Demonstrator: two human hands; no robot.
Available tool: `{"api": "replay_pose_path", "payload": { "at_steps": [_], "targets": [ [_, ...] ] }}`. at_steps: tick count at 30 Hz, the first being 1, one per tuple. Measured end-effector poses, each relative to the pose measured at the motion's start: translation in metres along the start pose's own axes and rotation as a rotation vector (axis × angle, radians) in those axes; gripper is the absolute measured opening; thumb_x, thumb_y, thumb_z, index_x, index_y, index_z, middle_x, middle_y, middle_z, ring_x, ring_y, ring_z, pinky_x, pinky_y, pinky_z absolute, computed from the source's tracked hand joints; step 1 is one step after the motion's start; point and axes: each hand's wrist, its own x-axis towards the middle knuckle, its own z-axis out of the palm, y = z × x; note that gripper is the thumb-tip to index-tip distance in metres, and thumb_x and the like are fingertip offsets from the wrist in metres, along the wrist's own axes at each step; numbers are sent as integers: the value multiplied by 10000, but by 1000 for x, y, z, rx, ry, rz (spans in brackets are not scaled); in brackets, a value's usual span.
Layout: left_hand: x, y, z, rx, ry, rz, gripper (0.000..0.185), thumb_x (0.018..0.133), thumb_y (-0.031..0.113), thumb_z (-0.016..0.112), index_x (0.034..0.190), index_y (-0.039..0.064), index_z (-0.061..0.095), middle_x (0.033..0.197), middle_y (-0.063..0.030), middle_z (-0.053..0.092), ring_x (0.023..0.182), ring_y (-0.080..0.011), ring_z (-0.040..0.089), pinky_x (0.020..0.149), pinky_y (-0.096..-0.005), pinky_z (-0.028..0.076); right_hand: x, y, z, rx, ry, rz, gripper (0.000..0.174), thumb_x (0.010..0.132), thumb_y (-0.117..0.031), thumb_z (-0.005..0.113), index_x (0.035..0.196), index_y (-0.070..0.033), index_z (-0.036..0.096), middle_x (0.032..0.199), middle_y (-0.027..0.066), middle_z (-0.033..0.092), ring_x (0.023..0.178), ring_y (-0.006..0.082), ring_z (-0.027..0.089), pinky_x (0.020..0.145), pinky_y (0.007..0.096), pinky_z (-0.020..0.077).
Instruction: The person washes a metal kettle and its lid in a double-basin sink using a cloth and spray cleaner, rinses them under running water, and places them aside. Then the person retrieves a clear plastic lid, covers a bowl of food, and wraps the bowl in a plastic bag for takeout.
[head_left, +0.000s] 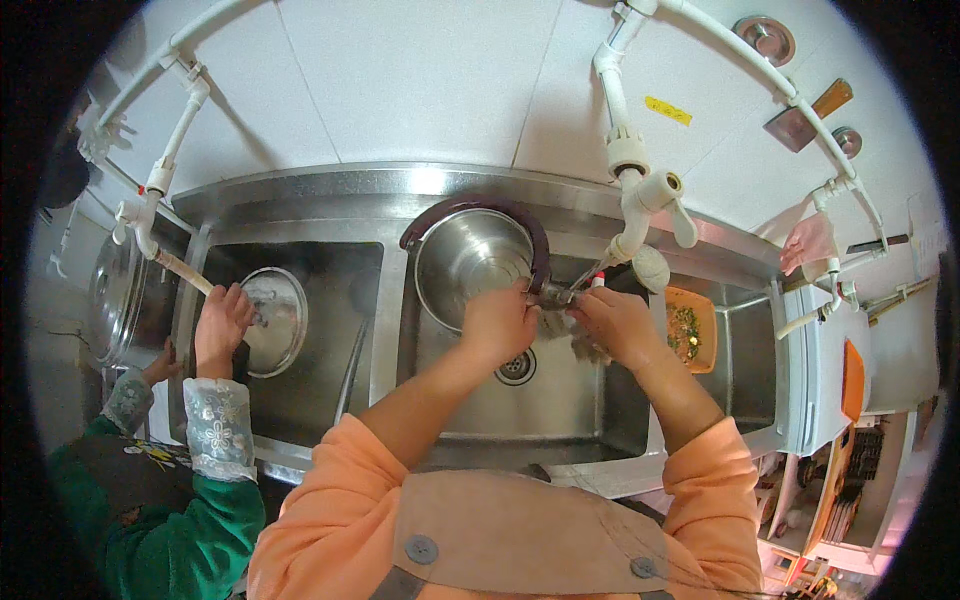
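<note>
My left hand (499, 319) grips near the lower end of a thick, dark purple tube-like thing (480, 202), which curves around the rim of a steel pot (472, 255). My right hand (619, 322) is closed on a small, shiny grey piece (555, 295) between the two hands. Fingers and water hide its shape, and whether it joins the purple thing I cannot tell. Water from a white plastic tap (634, 217) runs down onto it. Beneath lies the middle basin of a steel sink (480, 416), with a drain (516, 369).
An orange tub (709, 330) of food scraps is in the right basin. A white rounded thing (650, 268) hangs beside the tap. At left, another person's hand (223, 322) holds a hose (184, 271) over a round lid-like disc (274, 322). A cleaver (795, 129) hangs on the wall.
</note>
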Motion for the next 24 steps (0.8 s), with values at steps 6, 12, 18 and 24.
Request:
{"api": "replay_pose_path", "payload": {
  "at_steps": [6, 12, 18, 24],
  "targets": [
    [3, 4, -3, 1, 33, -6, 319, 789, 260, 599, 1017, 39, 564, 722, -178, 637, 689, -386, 616, 617, -487, 484, -4, 1, 0, 65, 130, 59, 182, 776, -229, 675, 843, -109, 557, 752, 74, 583, 665, 289, 601, 522, 376, 472],
    [1, -5, -1, 25, -3, -28, 329, 788, 266, 600, 1008, 23, 572, 717, -187, 633, 681, -385, 616, 614, -482, 488, 5, 4, 6, 242, 181, -70, 180, 752, -149, 705, 814, -77, 551, 735, 89, 569, 648, 300, 586, 539, 377, 466],
    [1, -7, 1, 37, 6, -50, 331, 790, 266, 599, 1006, 16, 571, 701, -185, 628, 662, -385, 615, 607, -484, 487, 9, 12, 16, 140, 21, -73, 169, 796, -233, 657, 835, -106, 553, 784, 75, 577, 647, 287, 594, 523, 384, 474],
    [7, -9, -5, -2, 42, -18, 286, 797, 252, 591, 967, 24, 564, 695, -187, 625, 658, -387, 614, 599, -484, 484, 12, 4, 14, 130, 134, -18, 191, 752, -197, 708, 787, -90, 554, 712, 85, 562, 639, 297, 580, 537, 389, 468]
  ]
}}
